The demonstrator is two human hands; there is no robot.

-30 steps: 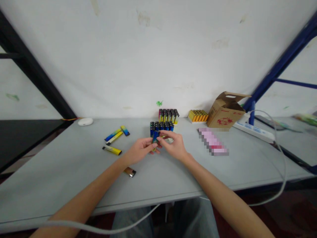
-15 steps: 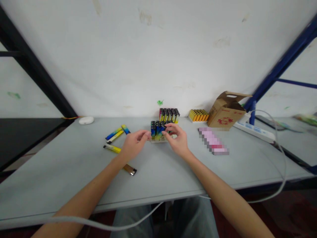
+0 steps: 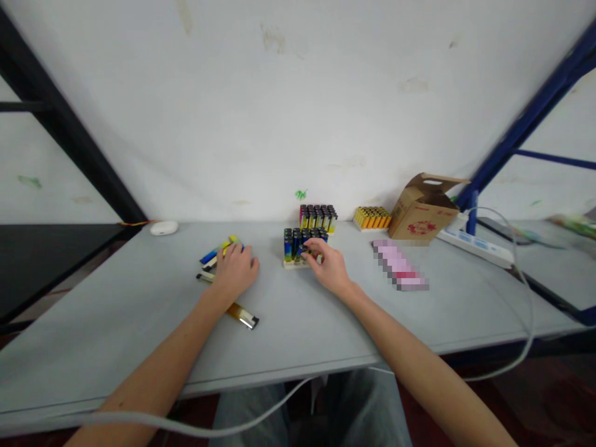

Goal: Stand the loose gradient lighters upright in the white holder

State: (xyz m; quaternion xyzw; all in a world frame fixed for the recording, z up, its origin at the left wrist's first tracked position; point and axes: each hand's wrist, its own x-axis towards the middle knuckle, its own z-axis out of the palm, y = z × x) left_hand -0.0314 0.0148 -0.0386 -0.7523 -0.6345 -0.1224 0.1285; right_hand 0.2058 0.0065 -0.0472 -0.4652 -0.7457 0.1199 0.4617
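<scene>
My left hand (image 3: 235, 270) lies palm down on the table over several loose blue-and-yellow lighters (image 3: 215, 251), with its fingers stretched across them. My right hand (image 3: 329, 266) is at the front right of a small tray of upright blue-and-yellow lighters (image 3: 293, 242). Its thumb and fingertips pinch the top of one lighter (image 3: 303, 251) standing in the tray's front row. A brown lighter with a metal cap (image 3: 243, 315) lies just below my left wrist.
Behind the tray stand a second block of dark-topped lighters (image 3: 317, 217) and a block of orange lighters (image 3: 372, 217). An open cardboard box (image 3: 421, 208), a pink pack (image 3: 399, 266), a power strip (image 3: 479, 246) and a white puck (image 3: 163, 228) sit on the grey table (image 3: 298, 323).
My hands held one lighter together in front of the tray. My right hand carried it into the tray and stays on it; my left hand let go and moved left onto the loose lighters.
</scene>
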